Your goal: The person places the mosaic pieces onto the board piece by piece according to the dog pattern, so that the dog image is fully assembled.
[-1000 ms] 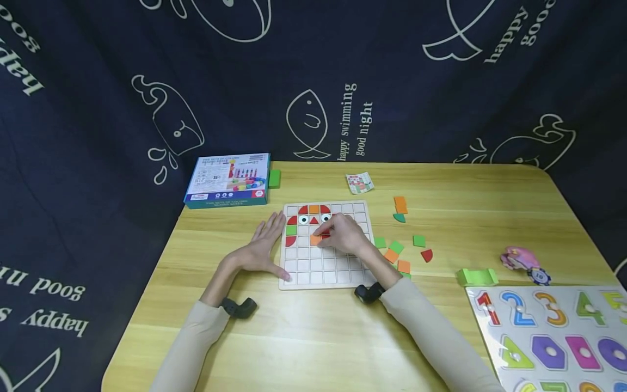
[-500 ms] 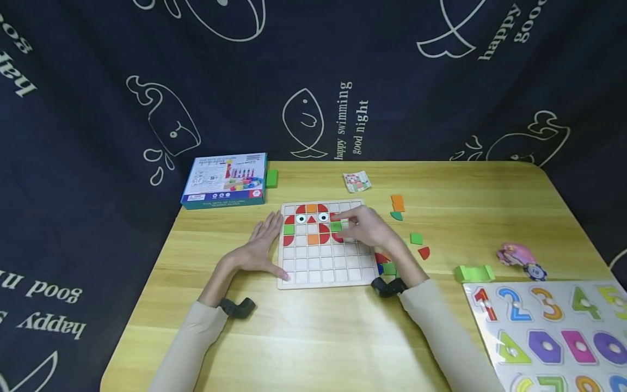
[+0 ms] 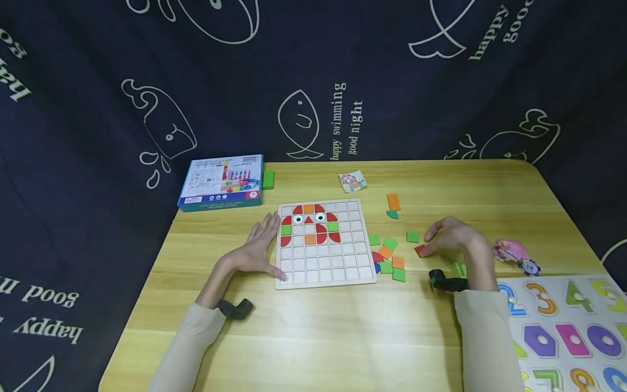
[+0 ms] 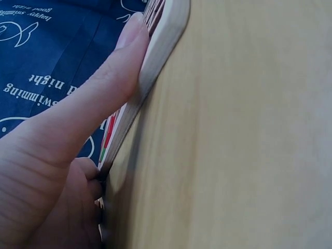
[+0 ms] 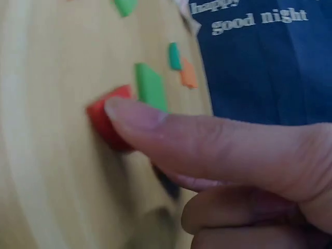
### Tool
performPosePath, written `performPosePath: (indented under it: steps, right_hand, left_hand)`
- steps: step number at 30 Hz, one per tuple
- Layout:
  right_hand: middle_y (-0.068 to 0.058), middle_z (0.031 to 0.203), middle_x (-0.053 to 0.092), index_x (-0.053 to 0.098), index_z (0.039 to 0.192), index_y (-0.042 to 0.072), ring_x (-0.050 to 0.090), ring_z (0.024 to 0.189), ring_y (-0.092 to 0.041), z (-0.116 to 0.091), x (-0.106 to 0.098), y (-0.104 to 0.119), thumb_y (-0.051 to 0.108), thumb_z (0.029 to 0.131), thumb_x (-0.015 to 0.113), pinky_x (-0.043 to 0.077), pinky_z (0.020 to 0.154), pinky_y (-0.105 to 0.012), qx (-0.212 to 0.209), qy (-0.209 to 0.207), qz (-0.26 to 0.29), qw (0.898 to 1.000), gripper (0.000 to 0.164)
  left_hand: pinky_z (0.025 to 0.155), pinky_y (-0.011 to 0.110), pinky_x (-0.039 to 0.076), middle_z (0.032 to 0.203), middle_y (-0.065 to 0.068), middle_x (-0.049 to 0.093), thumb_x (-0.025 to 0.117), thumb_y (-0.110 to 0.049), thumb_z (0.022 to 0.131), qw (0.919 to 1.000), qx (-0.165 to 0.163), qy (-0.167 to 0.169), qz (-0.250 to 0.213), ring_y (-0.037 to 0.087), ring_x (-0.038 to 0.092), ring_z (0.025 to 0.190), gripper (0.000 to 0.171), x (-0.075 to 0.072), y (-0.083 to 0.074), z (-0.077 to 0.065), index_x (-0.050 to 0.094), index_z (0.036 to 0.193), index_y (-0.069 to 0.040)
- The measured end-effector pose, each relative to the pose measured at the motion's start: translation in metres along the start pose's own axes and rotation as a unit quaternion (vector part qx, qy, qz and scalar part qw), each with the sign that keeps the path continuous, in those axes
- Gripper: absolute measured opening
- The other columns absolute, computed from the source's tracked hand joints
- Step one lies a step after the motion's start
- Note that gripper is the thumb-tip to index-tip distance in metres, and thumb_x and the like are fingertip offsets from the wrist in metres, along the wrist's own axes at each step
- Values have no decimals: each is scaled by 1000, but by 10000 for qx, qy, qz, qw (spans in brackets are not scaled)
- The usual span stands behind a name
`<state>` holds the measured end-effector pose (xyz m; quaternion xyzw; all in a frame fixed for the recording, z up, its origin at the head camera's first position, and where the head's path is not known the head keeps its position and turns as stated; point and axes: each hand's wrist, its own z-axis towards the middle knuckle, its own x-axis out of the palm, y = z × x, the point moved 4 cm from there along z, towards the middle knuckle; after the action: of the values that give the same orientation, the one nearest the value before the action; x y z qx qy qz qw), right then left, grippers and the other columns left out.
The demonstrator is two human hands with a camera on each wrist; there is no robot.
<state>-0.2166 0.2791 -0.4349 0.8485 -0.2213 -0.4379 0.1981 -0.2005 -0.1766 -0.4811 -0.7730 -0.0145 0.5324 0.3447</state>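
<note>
A white square grid board (image 3: 318, 276) lies on the wooden table, with red, orange and green pieces and two eye tiles set in its upper left cells. My left hand (image 3: 252, 255) rests spread along the board's left edge, its thumb (image 4: 111, 78) against the edge near the lower corner. To the right of the board, my right hand (image 3: 455, 238) has its thumb on a red quarter-circle piece (image 5: 106, 122) over the table; the fingers behind it are partly hidden. A green square (image 3: 412, 237) lies just beyond that piece.
Several loose pieces (image 3: 399, 274) lie beside the board's right edge. Behind are orange pieces (image 3: 393, 202), a small picture card (image 3: 352, 181) and a boxed set (image 3: 220, 182). A number puzzle board (image 3: 558, 326) and a pink toy (image 3: 509, 250) lie at right.
My right hand has left the grid board and moved right to the red quarter-circle piece. A green square and red pieces now show on the board's face. My left hand stays put.
</note>
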Motion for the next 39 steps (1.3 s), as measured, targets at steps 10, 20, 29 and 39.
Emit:
performPosePath:
  steps: [10, 20, 29, 39]
  right_hand:
    - [-12, 106, 62, 70, 98, 7, 47, 95, -26, 12, 0, 13, 36, 68, 87, 39, 77, -34, -305, -374, -86, 9988, 45]
    - [-10, 105, 64, 69, 97, 7, 46, 93, -24, 16, 2, 15, 35, 69, 86, 37, 79, -32, -401, -380, -79, 9984, 43]
    - [-14, 111, 65, 71, 99, 6, 50, 98, -25, 20, 9, 23, 33, 71, 85, 40, 82, -33, -488, -509, 40, 9975, 41]
    - [-3, 78, 61, 70, 80, 7, 48, 79, -20, 16, 4, 19, 43, 71, 83, 40, 65, -30, -10, -634, -401, 9972, 39]
  left_hand:
    - [122, 53, -8, 163, 5, -20, 82, -67, 56, 10000, -71, 25, -26, 27, -20, 150, 147, 0, 0, 0, -12, 155, -14]
    - [123, 52, -8, 162, 5, -20, 82, -68, 56, 9999, -120, 63, -9, 26, -20, 150, 146, 0, 0, 0, -12, 155, -15]
    - [123, 53, -7, 162, 7, -20, 81, -70, 55, 9998, -170, 91, 54, 27, -20, 150, 148, 2, 1, -1, -12, 155, -14]
    - [123, 52, -8, 162, 6, -20, 82, -69, 54, 9998, -165, 97, 103, 26, -20, 150, 148, -1, -1, 0, -13, 154, -13]
